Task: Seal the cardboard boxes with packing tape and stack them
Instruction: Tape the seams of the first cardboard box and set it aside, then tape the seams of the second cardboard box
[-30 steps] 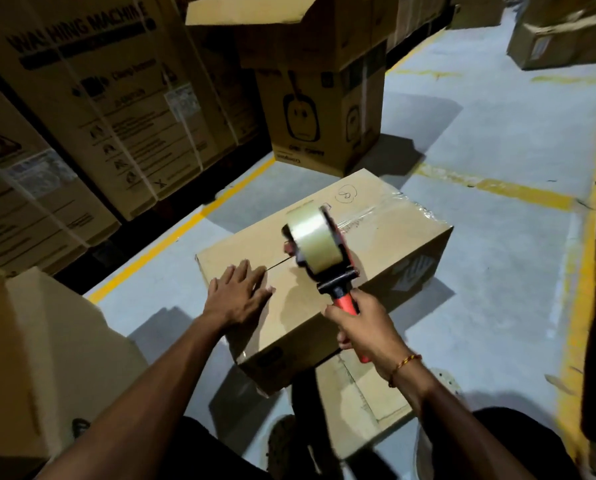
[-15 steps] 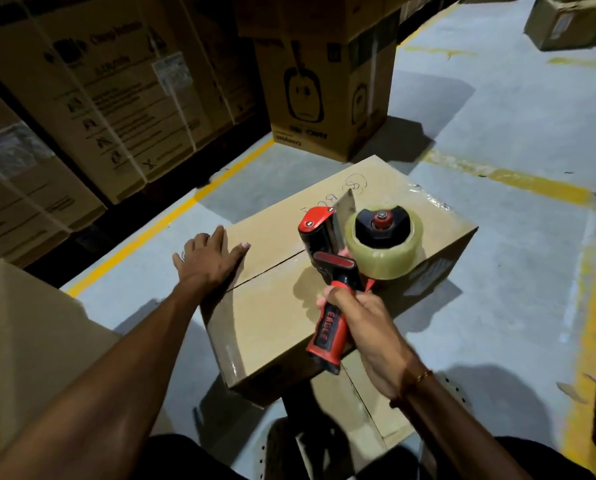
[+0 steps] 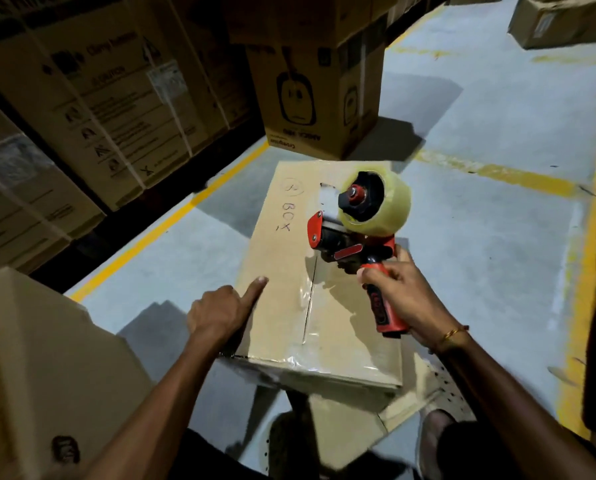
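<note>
A brown cardboard box (image 3: 282,299) with "BOX" handwritten on top lies on the floor in front of me. Clear tape covers part of its centre seam and near edge. My left hand (image 3: 220,313) grips the box's left edge, thumb lying on the top and fingers curled down the side. My right hand (image 3: 400,296) grips the red handle of a tape dispenser (image 3: 355,233). The dispenser carries a roll of clear tape and sits just above the box's right part, its red head close to the seam.
Tall strapped cartons (image 3: 92,98) line the left. A printed carton (image 3: 317,98) stands just beyond the box, with another carton (image 3: 47,375) close at my left. Flat cardboard (image 3: 352,424) lies under the box's near end. Yellow lines (image 3: 497,171) mark the grey floor, and more boxes (image 3: 563,19) sit far right.
The box has turned so its seam now runs away from me. My left hand shifted from lying flat on top to gripping the left edge. The dispenser swung right and lifted off the seam.
</note>
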Demonstrator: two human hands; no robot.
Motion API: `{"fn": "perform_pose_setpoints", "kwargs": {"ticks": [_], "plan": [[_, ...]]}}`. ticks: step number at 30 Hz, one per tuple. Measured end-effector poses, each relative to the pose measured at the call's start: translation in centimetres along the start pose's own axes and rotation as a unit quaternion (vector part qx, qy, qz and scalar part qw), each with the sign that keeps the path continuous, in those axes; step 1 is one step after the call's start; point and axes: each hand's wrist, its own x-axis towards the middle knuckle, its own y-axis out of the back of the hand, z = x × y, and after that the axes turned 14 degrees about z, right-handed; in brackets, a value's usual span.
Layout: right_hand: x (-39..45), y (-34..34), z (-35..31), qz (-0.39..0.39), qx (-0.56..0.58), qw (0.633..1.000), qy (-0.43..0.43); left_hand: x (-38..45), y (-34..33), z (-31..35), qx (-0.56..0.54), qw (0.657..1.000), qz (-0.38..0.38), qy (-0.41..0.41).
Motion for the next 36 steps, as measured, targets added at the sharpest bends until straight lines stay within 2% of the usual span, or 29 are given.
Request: {"fn": "perform_pose_setpoints", "kwargs": {"ticks": [5,7,11,17,20,27,31,36], "plan": [[-2.5,0.1,1.2,0.026,-0.03,0.999,0.005,-0.5,-0.5,-0.5,-0.147,0.989,-0.031,0.006],[-3.1,0.1,1.3,0.034,-0.051,0.998,0.031,0.3,-0.6,-0.2,-0.233,0.969,-0.073,0.016],[-3.3,0.0,1.9,0.035,-0.103,0.991,0.073,1.9,-1.4,-1.3,-0.334,0.933,-0.135,0.013],[-3.4,-1.4,2.7,-0.017,-0.13,0.991,0.04,0.8,-0.9,-1.2,-0.467,0.865,-0.185,-0.004],[-3.3,-2.0,2.9,0.0,-0.144,0.989,0.041,0.5,-0.7,-1.0,-0.502,0.842,-0.196,0.006],[-1.6,0.0,3.3,0.048,-0.142,0.982,0.11,-0.7,-1.0,1.3,-0.556,0.81,-0.184,0.029],[0.6,3.8,2.7,0.076,-0.155,0.978,0.113,-0.3,-0.5,6.0,-0.58,0.795,-0.179,0.013],[3.7,11.0,3.1,0.128,-0.159,0.973,0.105,0.8,-0.9,15.0,-0.586,0.789,-0.182,-0.033]]}}
